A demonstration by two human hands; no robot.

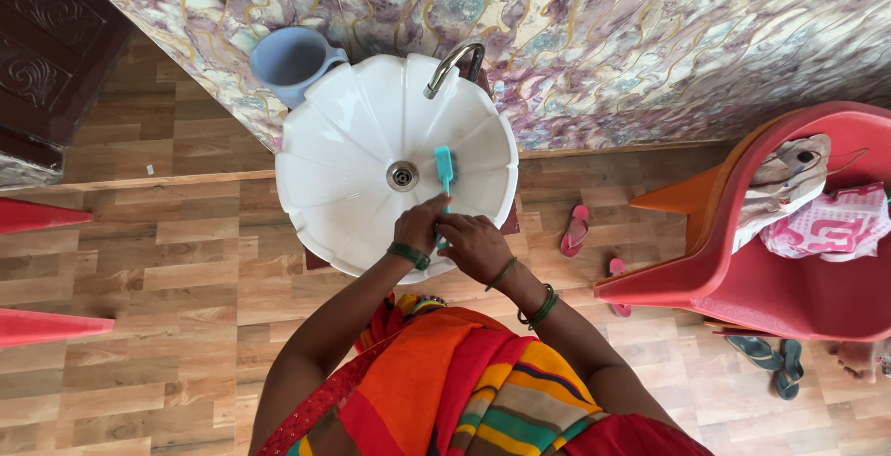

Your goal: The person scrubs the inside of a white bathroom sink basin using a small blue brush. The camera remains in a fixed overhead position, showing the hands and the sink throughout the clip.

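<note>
Both hands (455,233) round teal brush (445,166) handle

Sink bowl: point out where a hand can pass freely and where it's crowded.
Free: the sink bowl's left half, from drain to mug side. Crowded: the near right, where left hand and right hand grip the teal brush.

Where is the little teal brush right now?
In the head view, the teal brush lies inside the white basin, just right of the drain, below the tap, its handle gripped by both hands.
</note>
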